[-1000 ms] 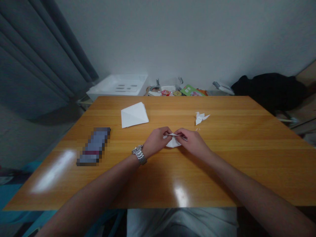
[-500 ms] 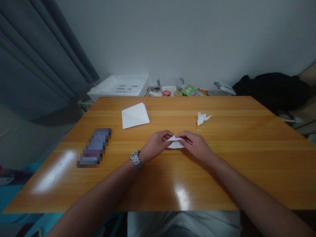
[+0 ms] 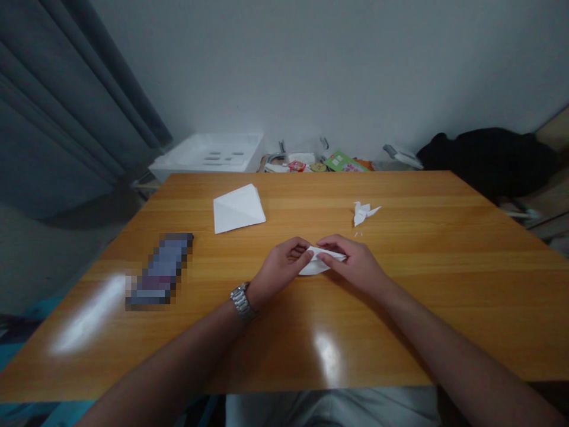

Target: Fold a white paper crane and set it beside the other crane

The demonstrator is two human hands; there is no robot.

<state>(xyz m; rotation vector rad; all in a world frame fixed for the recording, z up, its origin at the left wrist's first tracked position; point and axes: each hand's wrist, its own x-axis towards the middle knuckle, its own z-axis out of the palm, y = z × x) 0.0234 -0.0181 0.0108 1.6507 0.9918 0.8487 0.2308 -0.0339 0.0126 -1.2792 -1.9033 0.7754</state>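
Note:
A small piece of folded white paper point(image 3: 315, 267) is held between my two hands, just above or on the wooden table. My left hand point(image 3: 281, 264), with a metal watch on its wrist, pinches the paper's left side, thumb on top. On the other side my right hand point(image 3: 353, 258) grips it, the thumb pressed on the upper flap and the fingers behind. Parts of the paper are hidden by the fingers. Beyond my right hand stands a white origami crane point(image 3: 364, 213), with tiny white scraps point(image 3: 358, 234) lying in front of it.
A stack of white paper sheets point(image 3: 240, 209) lies at the back left of the table point(image 3: 444, 320). Nearer on the left is a blurred-out phone-like object point(image 3: 162, 270). Behind the table's far edge are a white tray point(image 3: 208, 151), a green booklet point(image 3: 344, 161) and black cloth point(image 3: 486, 157).
My fingers have shifted on the paper: its raised pointed flap now lies lower, with both thumbs pressed near it. The camera view has moved slightly.

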